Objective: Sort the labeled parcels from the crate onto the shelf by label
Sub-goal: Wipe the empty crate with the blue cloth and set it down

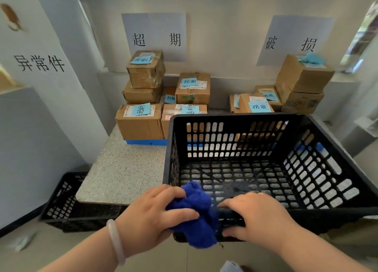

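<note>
Currently the crate [235, 117] sits at the near right of the shelf [126, 169], its near end overhanging the shelf edge toward the person. No parcel shows inside it; only the perforated floor is visible.

The right hand [257, 214] grips the crate's near rim, fingers curled over the top edge and thumb on the outer wall. This hold probably steadies the overhanging end. The left hand [151, 212] holds a bunched blue cloth [196, 216], pinched between thumb and curled fingers against the same rim. That placement suggests wiping or padding the rim, not lifting a parcel.

The parcels stand at the far side of the shelf in two groups:
- Left group [141, 124]: stacked below the wall sign 超期 [155, 38], each visible note bearing a matching blue label.
- Right group [257, 105]: stacked below the wall sign 破损 [292, 42], with blue labels that read the same.

Placing each group beneath its own sign keeps the two categories well apart. Judged from the empty crate, sorting appears complete.

A second crate [65, 202] rests on the floor, near left, beside the shelf.
</note>
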Demonstrator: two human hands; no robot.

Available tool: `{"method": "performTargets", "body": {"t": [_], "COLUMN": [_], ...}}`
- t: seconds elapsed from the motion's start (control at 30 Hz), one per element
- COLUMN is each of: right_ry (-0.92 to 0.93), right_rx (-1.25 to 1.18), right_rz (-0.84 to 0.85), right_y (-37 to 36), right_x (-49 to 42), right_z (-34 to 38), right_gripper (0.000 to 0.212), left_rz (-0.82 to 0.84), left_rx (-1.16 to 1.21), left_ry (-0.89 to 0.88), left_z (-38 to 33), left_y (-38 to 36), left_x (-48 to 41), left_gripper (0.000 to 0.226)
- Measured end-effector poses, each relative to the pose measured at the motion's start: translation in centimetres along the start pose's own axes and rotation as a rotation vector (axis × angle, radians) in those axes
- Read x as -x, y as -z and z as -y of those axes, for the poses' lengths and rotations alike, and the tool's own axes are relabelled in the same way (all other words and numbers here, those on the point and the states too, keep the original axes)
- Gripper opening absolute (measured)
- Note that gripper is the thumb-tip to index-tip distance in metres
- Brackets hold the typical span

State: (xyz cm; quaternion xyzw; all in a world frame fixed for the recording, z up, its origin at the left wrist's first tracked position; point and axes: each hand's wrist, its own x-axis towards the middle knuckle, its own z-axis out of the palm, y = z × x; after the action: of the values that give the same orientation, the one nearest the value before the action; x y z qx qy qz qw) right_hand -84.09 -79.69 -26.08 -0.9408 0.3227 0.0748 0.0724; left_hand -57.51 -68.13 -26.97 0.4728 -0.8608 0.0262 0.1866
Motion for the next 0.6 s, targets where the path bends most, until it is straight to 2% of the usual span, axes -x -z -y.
{"method": "performTargets", "body": {"t": [0.1,0.23,0.4,0.5,0.6], "right_ry": [-0.035,-0.060,-0.088,-0.078,-0.032], "right_rx": [-0.029,-0.048,-0.090,-0.115,-0.108], "right_rz": [0.037,0.095,0.194,0.311,0.465], "right_y": [0.4,1.2,1.8,2.9,3.3], "right_x": [0.0,0.0,-0.4,-1.0,-2.2], "right_z": [0.1,0.4,0.5,0.5,0.0], "right_gripper": [0.052,0.048,0.054,0.051,0.040], "left_rz": [-0.045,-0.048,-0.049,-0.075,-0.087], "left_rx": [-0.016,-0.064,-0.081,-0.030,-0.033], "left_ry": [0.031,0.133,0.254,0.379,0.468], "left_z": [2.0,5.7,11.0,14.1,16.7], "left_y": [-0.3,0.1,-0.4,-1.4,-1.8], "left_x": [0.2,-1.0,-4.8,-7.3,-9.8], "left_gripper": [0.040,0.048,0.050,0.054,0.055]}}
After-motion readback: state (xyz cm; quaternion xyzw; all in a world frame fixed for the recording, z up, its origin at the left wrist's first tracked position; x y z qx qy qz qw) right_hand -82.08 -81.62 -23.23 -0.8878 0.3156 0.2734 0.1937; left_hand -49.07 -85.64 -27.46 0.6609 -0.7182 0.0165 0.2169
